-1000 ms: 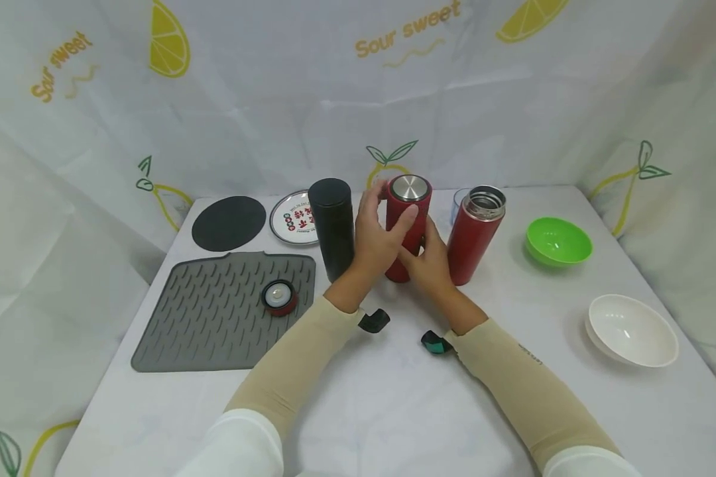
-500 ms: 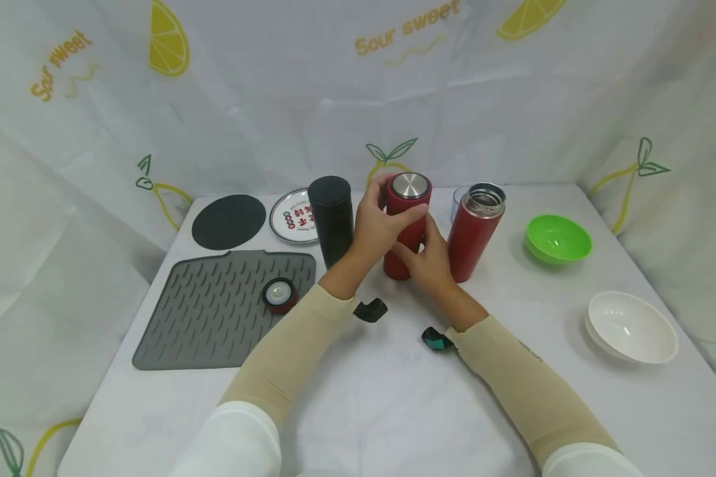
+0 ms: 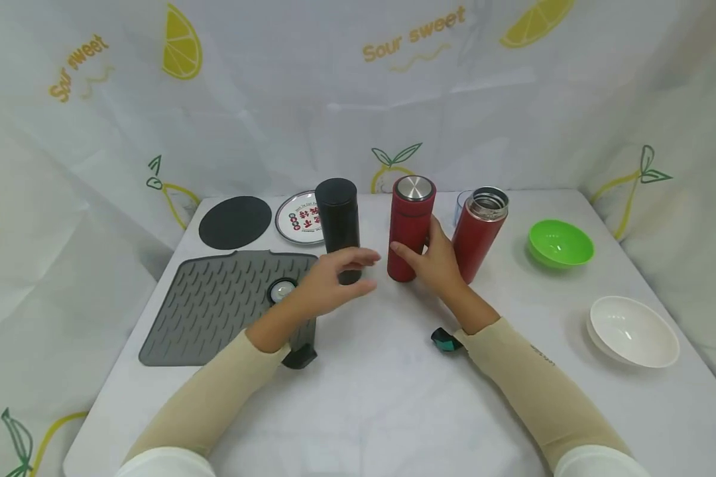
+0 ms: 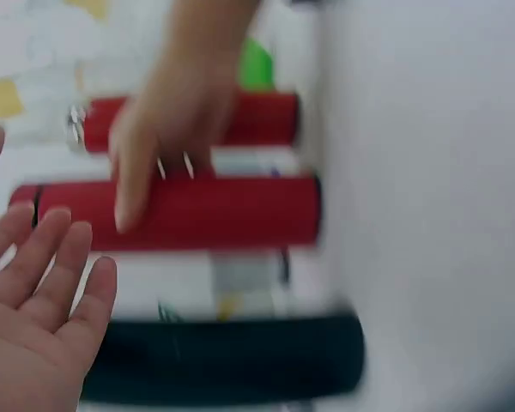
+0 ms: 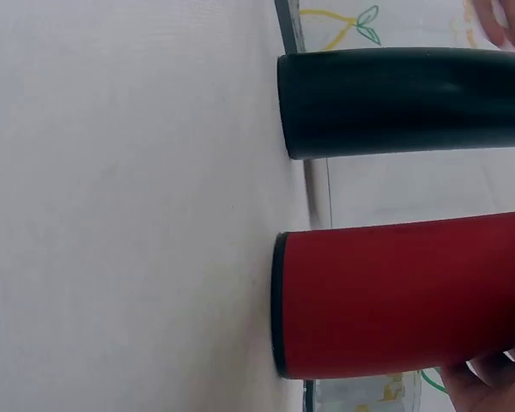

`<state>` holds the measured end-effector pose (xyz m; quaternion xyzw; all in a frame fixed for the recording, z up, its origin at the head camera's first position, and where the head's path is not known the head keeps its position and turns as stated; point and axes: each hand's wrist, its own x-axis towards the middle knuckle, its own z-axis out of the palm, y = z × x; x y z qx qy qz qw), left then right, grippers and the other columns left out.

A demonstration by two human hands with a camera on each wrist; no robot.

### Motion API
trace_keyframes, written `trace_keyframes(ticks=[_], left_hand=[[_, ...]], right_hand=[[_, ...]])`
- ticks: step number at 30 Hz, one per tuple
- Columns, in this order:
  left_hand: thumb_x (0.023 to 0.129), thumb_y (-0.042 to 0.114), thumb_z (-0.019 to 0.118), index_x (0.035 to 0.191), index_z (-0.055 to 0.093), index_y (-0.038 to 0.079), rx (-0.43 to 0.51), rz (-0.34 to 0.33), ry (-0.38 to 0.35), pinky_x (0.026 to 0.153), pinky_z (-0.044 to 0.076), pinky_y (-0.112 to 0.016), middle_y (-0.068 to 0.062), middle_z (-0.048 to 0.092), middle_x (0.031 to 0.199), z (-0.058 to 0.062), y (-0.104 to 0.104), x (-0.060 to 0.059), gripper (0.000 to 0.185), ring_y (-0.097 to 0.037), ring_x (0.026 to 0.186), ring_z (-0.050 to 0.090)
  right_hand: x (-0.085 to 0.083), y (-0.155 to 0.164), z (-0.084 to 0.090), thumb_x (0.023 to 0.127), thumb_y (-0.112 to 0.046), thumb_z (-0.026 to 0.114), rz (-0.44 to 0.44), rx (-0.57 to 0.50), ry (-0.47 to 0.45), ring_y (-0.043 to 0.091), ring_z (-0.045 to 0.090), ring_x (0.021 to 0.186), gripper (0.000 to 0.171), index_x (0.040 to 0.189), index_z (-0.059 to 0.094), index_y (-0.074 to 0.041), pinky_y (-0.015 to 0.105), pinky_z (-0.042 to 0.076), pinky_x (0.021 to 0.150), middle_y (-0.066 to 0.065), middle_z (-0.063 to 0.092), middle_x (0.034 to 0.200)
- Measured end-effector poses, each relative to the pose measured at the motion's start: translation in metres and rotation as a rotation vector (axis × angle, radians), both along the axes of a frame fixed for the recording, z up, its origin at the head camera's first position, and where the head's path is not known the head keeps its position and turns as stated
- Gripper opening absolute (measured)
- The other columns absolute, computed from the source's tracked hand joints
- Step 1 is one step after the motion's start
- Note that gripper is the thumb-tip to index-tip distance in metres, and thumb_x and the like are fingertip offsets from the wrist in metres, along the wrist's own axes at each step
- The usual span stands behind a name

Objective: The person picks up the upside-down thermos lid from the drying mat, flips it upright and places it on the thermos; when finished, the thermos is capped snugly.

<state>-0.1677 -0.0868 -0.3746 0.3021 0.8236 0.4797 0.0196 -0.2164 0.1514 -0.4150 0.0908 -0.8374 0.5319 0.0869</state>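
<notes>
**Second flask still capped, one already open**

The right hand (image 3: 437, 260) grips the lower body of the capped red flask (image 3: 410, 227), fingers and thumb curled round it; the flask stands upright on the counter (image 3: 394, 397), between the black flask (image 3: 338, 225) and the open red flask (image 3: 478, 232). The left hand (image 3: 328, 281) hovers in front of the black flask with fingers loosely spread, holding nothing and touching nothing.

As things lie, one red flask is uncapped, its steel mouth bare, and a red cap (image 3: 280, 291) rests on the grey mat (image 3: 215, 311). The held flask has its steel-topped lid (image 3: 414, 187) on, so its opening looks undone; the black flask is likewise closed. I judge the work about a third through at most, with two lids left, if all three are meant.
</notes>
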Motion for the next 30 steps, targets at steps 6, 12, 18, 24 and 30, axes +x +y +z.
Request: trace_keyframes(ticks=[6, 12, 18, 24, 30], left_hand=[[0.080, 0.038, 0.080, 0.137, 0.054, 0.013, -0.302, 0.187, 0.026, 0.103, 0.037, -0.052, -0.003, 0.052, 0.138, -0.023, -0.093, 0.008, 0.067, -0.025, 0.130, 0.043], [0.072, 0.042, 0.086, 0.148, 0.038, 0.008, -0.380, 0.259, -0.203, 0.103, 0.035, -0.056, -0.012, 0.046, 0.141, -0.046, -0.142, -0.003, 0.096, -0.032, 0.130, 0.041], [0.070, 0.036, 0.088, 0.143, 0.044, 0.004, -0.424, 0.187, -0.237, 0.099, 0.041, -0.052, -0.015, 0.051, 0.137, -0.053, -0.146, -0.009, 0.091, -0.031, 0.123, 0.048], [0.072, 0.034, 0.087, 0.136, 0.053, 0.011, -0.368, 0.178, -0.038, 0.098, 0.042, -0.050, -0.007, 0.053, 0.132, -0.040, -0.117, -0.002, 0.076, -0.027, 0.122, 0.048], [0.070, 0.031, 0.088, 0.129, 0.058, 0.006, -0.292, 0.061, 0.359, 0.099, 0.043, -0.044, -0.006, 0.053, 0.128, -0.015, -0.052, 0.006, 0.071, -0.022, 0.120, 0.047]], right_hand=[[0.002, 0.007, 0.004, 0.084, -0.046, 0.074, 0.016, 0.043, -0.072, 0.027, 0.047, 0.127, 0.085, 0.148, 0.028, -0.016, 0.052, 0.043, 0.099, 0.004, 0.047, 0.140], [0.009, 0.011, 0.002, 0.085, -0.039, 0.075, 0.021, 0.091, -0.087, 0.028, 0.044, 0.131, 0.087, 0.152, 0.025, -0.018, 0.050, 0.042, 0.101, 0.005, 0.044, 0.145], [0.030, 0.013, 0.007, 0.082, -0.043, 0.077, -0.007, 0.124, -0.010, 0.029, 0.041, 0.133, 0.092, 0.154, 0.024, -0.021, 0.050, 0.041, 0.101, 0.004, 0.037, 0.151], [0.058, 0.013, 0.013, 0.083, -0.031, 0.079, -0.021, 0.105, 0.237, 0.025, 0.050, 0.121, 0.076, 0.145, 0.040, -0.013, 0.052, 0.047, 0.093, 0.006, 0.049, 0.137], [0.073, -0.002, 0.015, 0.087, -0.021, 0.076, 0.164, 0.006, 0.214, 0.020, 0.060, 0.106, 0.055, 0.134, 0.054, -0.004, 0.044, 0.051, 0.089, 0.009, 0.063, 0.118]])
